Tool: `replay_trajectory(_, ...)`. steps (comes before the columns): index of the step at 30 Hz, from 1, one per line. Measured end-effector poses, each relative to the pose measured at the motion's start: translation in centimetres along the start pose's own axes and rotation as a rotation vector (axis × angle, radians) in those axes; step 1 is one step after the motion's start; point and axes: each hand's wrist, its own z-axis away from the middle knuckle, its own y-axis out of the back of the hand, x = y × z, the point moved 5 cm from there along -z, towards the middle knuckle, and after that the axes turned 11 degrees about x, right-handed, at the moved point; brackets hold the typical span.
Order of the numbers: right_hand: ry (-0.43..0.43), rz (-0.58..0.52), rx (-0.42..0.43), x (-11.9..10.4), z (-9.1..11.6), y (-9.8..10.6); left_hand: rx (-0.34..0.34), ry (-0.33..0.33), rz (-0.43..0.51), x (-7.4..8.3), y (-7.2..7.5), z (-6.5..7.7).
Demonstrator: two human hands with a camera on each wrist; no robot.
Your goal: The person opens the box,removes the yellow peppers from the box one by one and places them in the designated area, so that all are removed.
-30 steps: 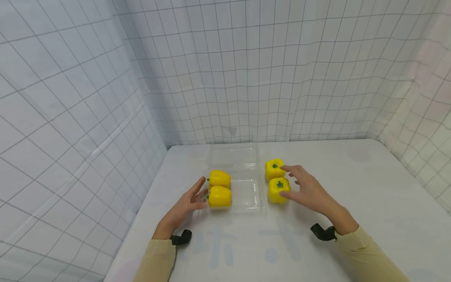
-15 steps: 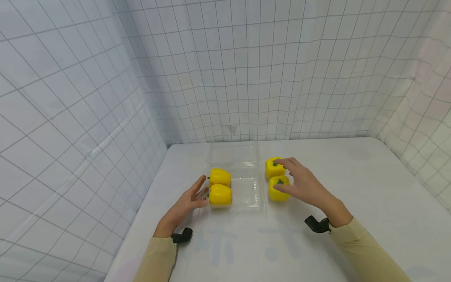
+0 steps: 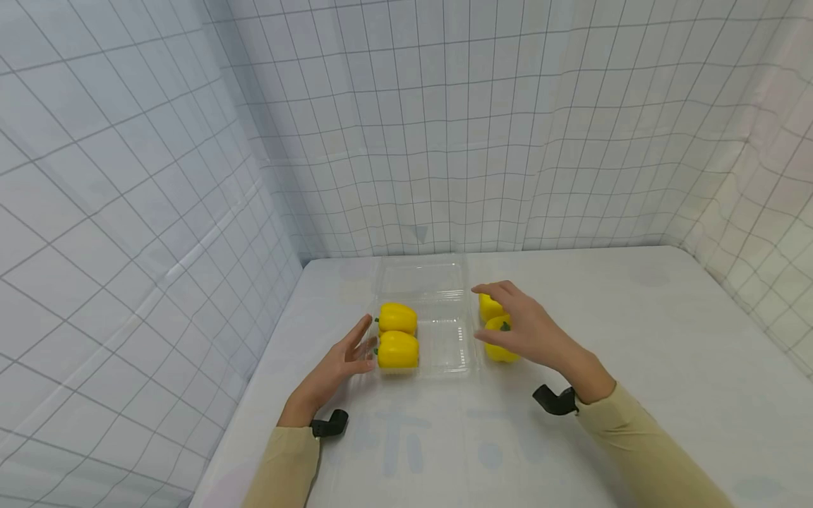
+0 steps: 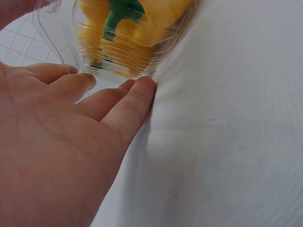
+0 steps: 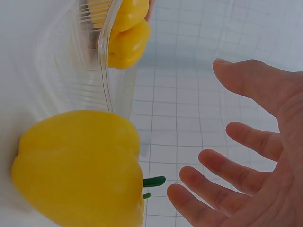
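Observation:
A clear plastic clamshell box point(image 3: 442, 351) lies open on the table, its lid point(image 3: 420, 276) folded back. Two yellow bell peppers lie on their sides in its left half, a far pepper point(image 3: 397, 318) and a near pepper point(image 3: 399, 351). My left hand point(image 3: 330, 370) is at the box's left wall; in the left wrist view fingertips point(image 4: 144, 85) touch the ribbed plastic. Right of the box stand two more bell peppers, a far one point(image 3: 488, 310) and a near one point(image 3: 501, 353), stems up. Over them my right hand point(image 3: 533, 328) hovers, fingers spread, holding nothing; it partly hides both.
A white cloth-covered table point(image 3: 622, 317) carries everything. A white grid-patterned curtain point(image 3: 483, 141) hangs behind it and along both sides. Each wrist wears a small black camera, such as the right camera point(image 3: 555, 400).
My right hand has moved left across the two peppers beside the box, covering more of the far one. The left hand, the box and the peppers have stayed in place.

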Motion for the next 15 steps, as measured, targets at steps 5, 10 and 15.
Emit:
replay_trajectory(5,0.026,-0.021,0.010,-0.8,-0.4,-0.7,0.004,0.009,-0.003,0.0,0.0,0.1)
replay_trajectory(10,0.036,-0.050,-0.004,-1.7,-0.7,-1.6,0.004,0.009,-0.004,0.1,-0.1,0.1)
replay_trajectory(15,0.062,-0.060,-0.025,-2.4,-1.0,-2.7,0.003,0.005,-0.008,0.2,-0.1,0.0)
